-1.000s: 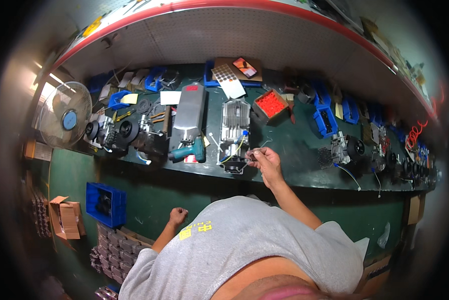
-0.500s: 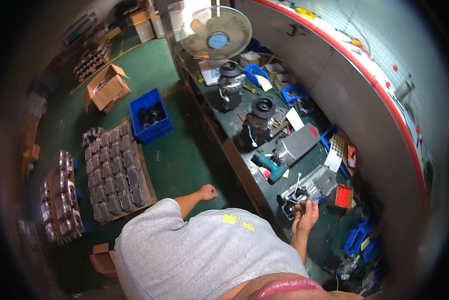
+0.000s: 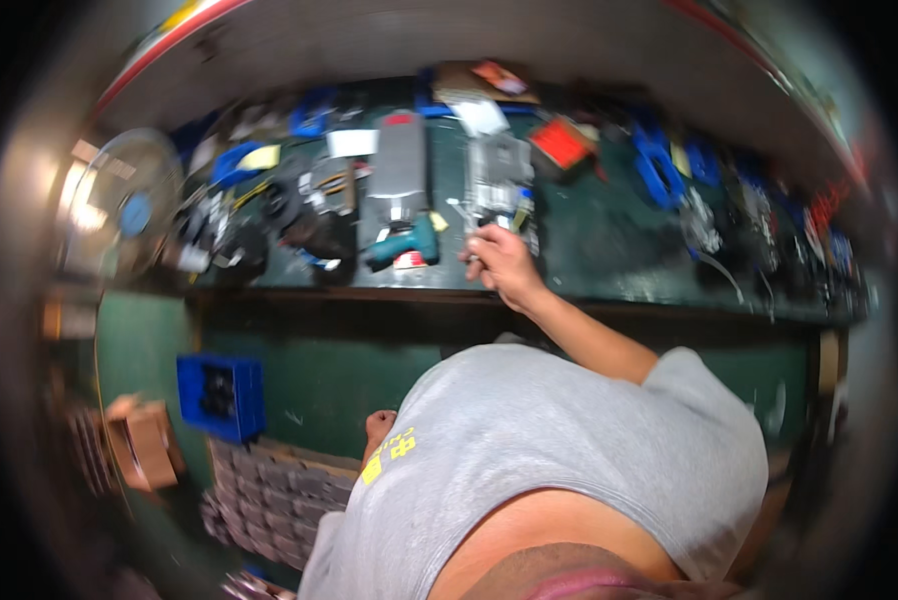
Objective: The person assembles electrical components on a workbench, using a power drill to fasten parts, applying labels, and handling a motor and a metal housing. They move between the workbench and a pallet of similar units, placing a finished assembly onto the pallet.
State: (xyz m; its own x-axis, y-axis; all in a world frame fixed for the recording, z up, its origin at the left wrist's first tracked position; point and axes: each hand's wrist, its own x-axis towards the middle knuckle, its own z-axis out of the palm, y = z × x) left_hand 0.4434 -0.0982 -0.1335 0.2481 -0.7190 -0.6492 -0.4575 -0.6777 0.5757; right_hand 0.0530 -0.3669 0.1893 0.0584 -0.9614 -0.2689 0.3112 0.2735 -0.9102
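Note:
My right hand [image 3: 501, 264] reaches over the bench, at the near end of a silver metal housing [image 3: 499, 165] with some wires and dark small parts on it. Its fingers are curled; motion blurs whatever lies between them. Low by my body, my left hand [image 3: 378, 426] hangs in a loose fist, partly covered by the shirt, with no object showing in it. Left of the housing lie a teal cordless drill [image 3: 405, 247] and a long grey motor-like unit [image 3: 399, 165] with a red patch.
On the bench [image 3: 589, 250] stand a red-filled box [image 3: 561, 145], blue bins [image 3: 657, 172] and dark assemblies [image 3: 319, 225]. A fan [image 3: 134, 212] is at the left end. Below are a blue crate [image 3: 219, 395], an open carton [image 3: 144, 445] and rows of grey castings [image 3: 269, 500].
My view has swung right, so the bench now runs across the picture. My right hand has stayed by the housing; my left hand is now close against my body.

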